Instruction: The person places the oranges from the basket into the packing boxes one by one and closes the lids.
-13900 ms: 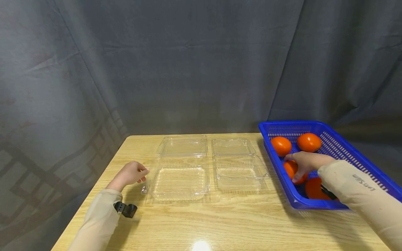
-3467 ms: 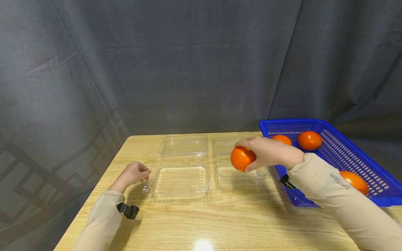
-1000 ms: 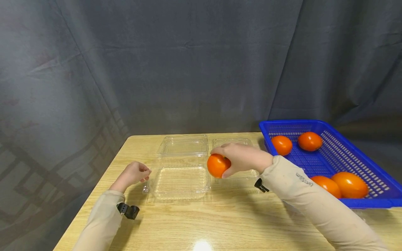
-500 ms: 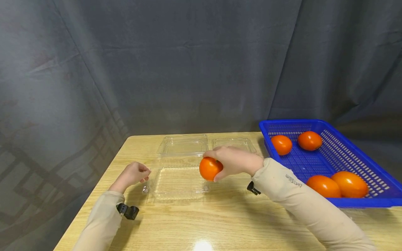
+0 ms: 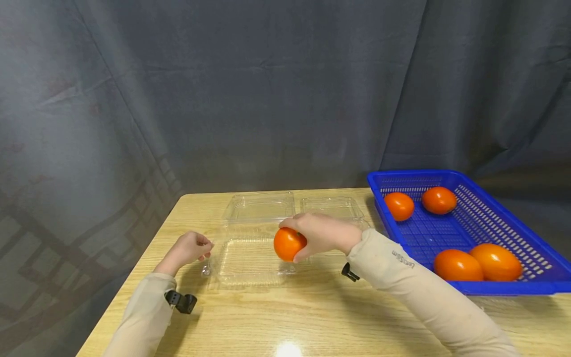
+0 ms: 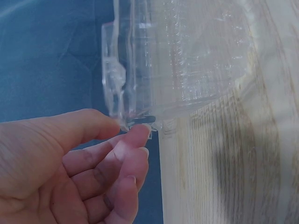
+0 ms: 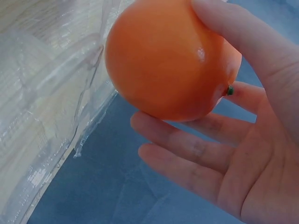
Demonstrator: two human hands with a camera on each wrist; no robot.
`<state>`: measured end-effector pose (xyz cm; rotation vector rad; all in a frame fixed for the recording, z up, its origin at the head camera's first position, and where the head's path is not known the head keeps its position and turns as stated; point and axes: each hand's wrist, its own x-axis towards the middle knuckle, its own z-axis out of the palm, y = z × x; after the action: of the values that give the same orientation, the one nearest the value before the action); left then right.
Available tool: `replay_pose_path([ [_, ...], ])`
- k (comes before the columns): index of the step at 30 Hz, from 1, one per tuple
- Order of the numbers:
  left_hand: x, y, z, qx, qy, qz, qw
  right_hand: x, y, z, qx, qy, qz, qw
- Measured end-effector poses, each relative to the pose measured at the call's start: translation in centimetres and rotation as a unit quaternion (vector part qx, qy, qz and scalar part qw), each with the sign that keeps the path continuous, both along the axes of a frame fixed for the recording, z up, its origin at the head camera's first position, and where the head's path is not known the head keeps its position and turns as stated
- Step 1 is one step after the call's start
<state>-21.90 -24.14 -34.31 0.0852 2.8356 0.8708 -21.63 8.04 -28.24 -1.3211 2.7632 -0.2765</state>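
My right hand (image 5: 322, 233) grips a glossy orange (image 5: 289, 244) with a small green stem nub. The hand holds it above the right part of the larger clear plastic clamshell container (image 5: 243, 270), whose lid lies folded back behind it. In the right wrist view the orange (image 7: 168, 60) sits between thumb and fingers. Thumb and index finger of my left hand (image 5: 186, 250) pinch the left edge of that container; in the left wrist view the pinched clear corner (image 6: 114, 79) shows at the fingertips. A smaller open clear clamshell (image 5: 334, 208) stands to the right, partly hidden by my right hand.
A blue plastic basket (image 5: 428, 233) stands at the right, with several oranges (image 5: 439, 200) at its back and front. The wooden table (image 5: 267, 322) ends at a dark grey curtain (image 5: 276, 109). My right forearm crosses the table's right front.
From the basket, my right hand has carried an orange leftward, past the smaller clamshell to the larger one, lately sinking slightly. My left hand keeps its pinch in place.
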Motion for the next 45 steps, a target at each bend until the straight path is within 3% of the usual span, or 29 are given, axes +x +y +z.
replay_pose_path([
  [13,0.0,-0.1,0.1,-0.003,0.001,0.002,1.0,0.1,-0.9,-0.7,0.002,-0.015,-0.026,0.9996],
  [21,0.1,0.0,0.0,-0.006,0.003,0.002,1.0,-0.1,-1.5,-1.4,0.008,-0.004,-0.043,0.9991],
  [28,0.0,0.0,0.0,-0.004,0.002,0.003,1.0,-0.1,-2.1,-2.0,0.005,0.011,-0.034,0.9993],
  [45,0.0,0.0,0.0,-0.005,0.001,0.0,1.0,-0.1,-3.3,-3.7,0.048,0.053,-0.056,0.9959],
])
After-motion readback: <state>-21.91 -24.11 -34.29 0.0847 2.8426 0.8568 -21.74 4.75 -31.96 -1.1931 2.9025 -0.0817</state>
